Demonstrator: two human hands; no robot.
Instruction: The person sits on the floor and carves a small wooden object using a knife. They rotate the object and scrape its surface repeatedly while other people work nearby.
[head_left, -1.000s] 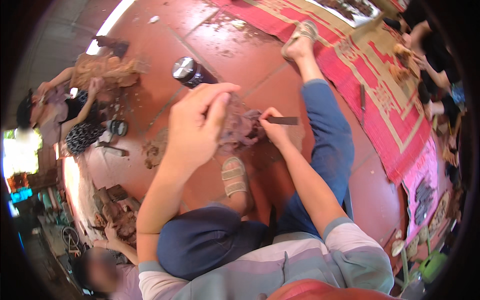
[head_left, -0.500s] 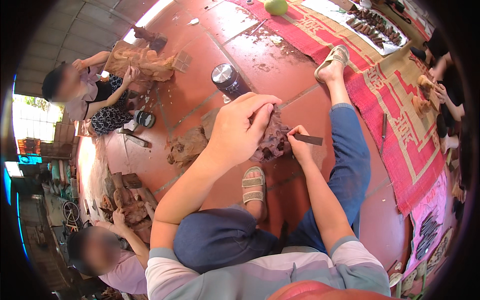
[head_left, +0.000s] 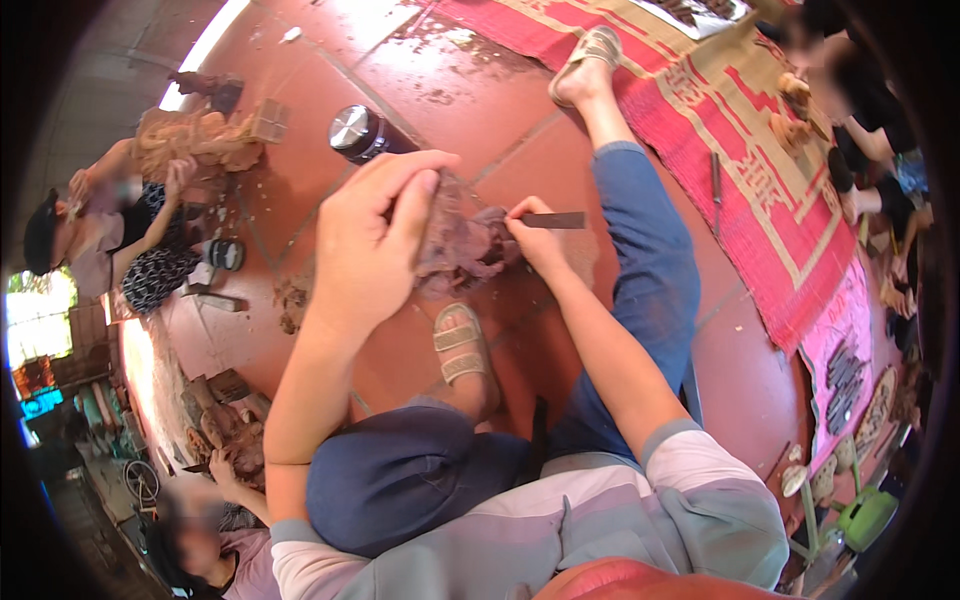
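A knobbly reddish-brown wood carving stands on the tiles between my feet. My left hand is closed over its upper left part, fingers bent and thumb alongside them; the palm side is hidden. At the carving's right side, my right hand pinches a thin, flat dark strip, one end pointing right. What the strip's other end touches is hidden by my fingers. A sandalled foot of mine is just below the carving.
A dark flask with a silver lid stands beyond my left hand. At right lies a red and tan mat, with a long thin tool on it. Two people work on wood carvings at left; others sit at far right.
The whole view has swung, so the scene sits further left in the picture. My left hand stays at the carving and my right hand still pinches the dark strip.
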